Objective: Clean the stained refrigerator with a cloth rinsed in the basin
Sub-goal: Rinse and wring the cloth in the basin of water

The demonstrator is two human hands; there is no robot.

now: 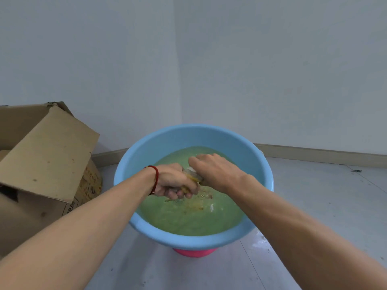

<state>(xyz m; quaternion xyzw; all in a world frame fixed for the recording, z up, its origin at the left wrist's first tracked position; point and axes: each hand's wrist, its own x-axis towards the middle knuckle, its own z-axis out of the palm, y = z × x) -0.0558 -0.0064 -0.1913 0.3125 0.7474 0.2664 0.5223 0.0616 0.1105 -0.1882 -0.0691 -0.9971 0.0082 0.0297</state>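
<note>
Blue plastic basin (146, 147) sits centre frame on the floor. Both hands, left hand (171, 182) and right hand (211, 167), clamp the stained cloth (192, 173) over the greenish water (188, 218), probably wringing so drips fall back.

A single head-worn, wide-angle view looks forward and steeply down from just above the person's own forearms, which enter from both lower corners and meet at the hands over a blue basin (146, 151) at centre frame, close below the lens. It faces a room corner: pale walls fill the upper half, floor (314, 197) the lower right, a cardboard box (41, 160) cut off at the left edge
</note>
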